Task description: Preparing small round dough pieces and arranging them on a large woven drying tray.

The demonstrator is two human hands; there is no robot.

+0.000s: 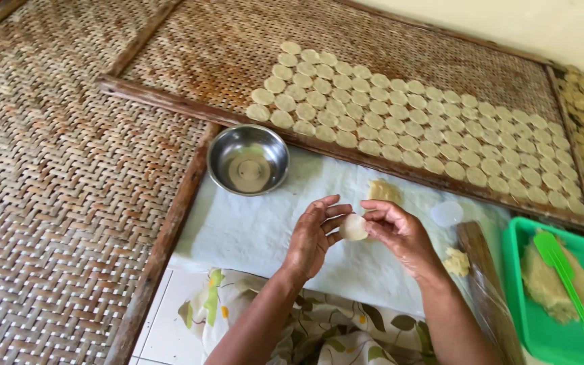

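1. I see both hands meeting at the centre of the frame on one thin dough disc (353,227). The left hand (313,236) has its grip closed on the disc's left edge, fingertips pinching it.
2. The right hand (397,228) pinches the same disc from the right, fingers curled over its rim, so the pale round piece is held between the two hands just above the white cloth (251,230).
3. Just behind the hands, towards the upper middle, a small lump of dough (382,190) lies on the cloth.
4. To the right of the right hand I see a small translucent round lid or cutter (447,213), and below it a crumbly bit of dough (457,261) beside a brown wooden board wrapped in plastic (484,284).
5. At the lower right edge a green plastic tray (528,318) holds a larger mass of dough (550,284) with a green spatula (562,267) lying across it.
6. Left of centre, a steel bowl (249,159) sits at the cloth's upper left corner, well apart from the hands.
7. Across the top of the frame a woven bamboo drying rack (190,54) carries many rows of flattened discs (407,122), packed touching one another.
8. More woven matting (49,203) fills the left side, and a floral fabric (319,328) covers my lap at the bottom.
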